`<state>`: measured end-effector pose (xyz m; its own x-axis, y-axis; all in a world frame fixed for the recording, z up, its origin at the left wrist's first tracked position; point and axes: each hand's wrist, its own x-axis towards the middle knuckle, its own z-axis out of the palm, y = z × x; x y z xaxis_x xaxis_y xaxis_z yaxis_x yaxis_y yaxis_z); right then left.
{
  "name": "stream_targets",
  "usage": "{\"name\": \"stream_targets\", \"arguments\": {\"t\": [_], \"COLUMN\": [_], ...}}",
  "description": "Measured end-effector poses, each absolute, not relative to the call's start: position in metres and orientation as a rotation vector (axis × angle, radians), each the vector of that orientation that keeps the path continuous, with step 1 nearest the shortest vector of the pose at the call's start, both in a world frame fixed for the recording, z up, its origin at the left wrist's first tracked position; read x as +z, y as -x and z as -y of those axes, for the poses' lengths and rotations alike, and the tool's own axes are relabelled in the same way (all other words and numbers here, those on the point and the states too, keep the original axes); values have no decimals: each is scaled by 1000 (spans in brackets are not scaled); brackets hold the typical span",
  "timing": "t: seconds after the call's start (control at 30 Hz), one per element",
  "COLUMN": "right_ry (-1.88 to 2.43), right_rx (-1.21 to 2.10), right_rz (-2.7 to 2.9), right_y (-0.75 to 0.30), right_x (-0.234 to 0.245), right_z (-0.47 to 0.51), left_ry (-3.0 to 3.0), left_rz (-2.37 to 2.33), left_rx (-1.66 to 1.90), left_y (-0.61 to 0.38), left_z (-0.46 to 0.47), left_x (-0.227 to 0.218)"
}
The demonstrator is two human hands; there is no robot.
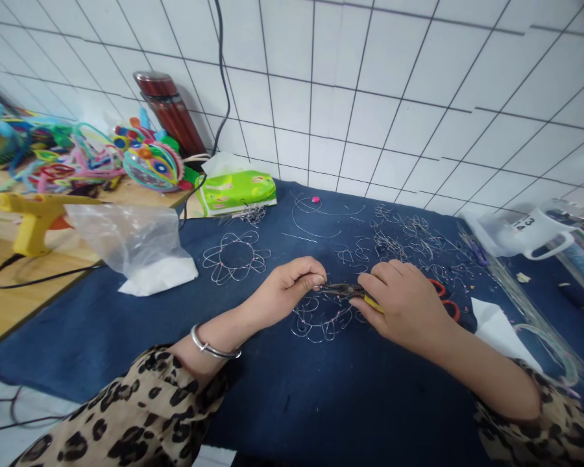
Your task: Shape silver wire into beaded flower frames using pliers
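My right hand is closed round the yellow handles of a pair of pliers, whose dark jaws point left. The jaw tips meet my left hand, which pinches a thin wire at its fingertips; the pinched part is mostly hidden. Below both hands lies a wire flower with looped petals and small pink bits, partly covered by them. A second wire flower, with a round centre and loops around it, rests flat on the blue cloth to the left.
Wire scraps litter the cloth at the right, near red-handled scissors. A white mug stands further right. At the left are a plastic bag, a green tissue pack, a yellow glue gun and a red thermos.
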<state>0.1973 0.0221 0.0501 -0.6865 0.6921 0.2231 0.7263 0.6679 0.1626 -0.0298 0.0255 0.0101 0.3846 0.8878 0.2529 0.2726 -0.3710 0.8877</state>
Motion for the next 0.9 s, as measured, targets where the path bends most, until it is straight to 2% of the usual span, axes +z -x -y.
{"name": "stream_targets", "arguments": {"t": [0.17, 0.9], "right_ry": [1176, 1113], "right_rx": [-312, -508], "right_rz": [2749, 2725], "right_y": [-200, -203], "right_x": [53, 55], "right_z": [-23, -24], "left_ry": [-1955, -1926], "left_rz": [-1051, -1065], "left_rx": [1001, 1031], "left_y": [30, 31], "left_z": [-24, -25], "left_x": [10, 5]}}
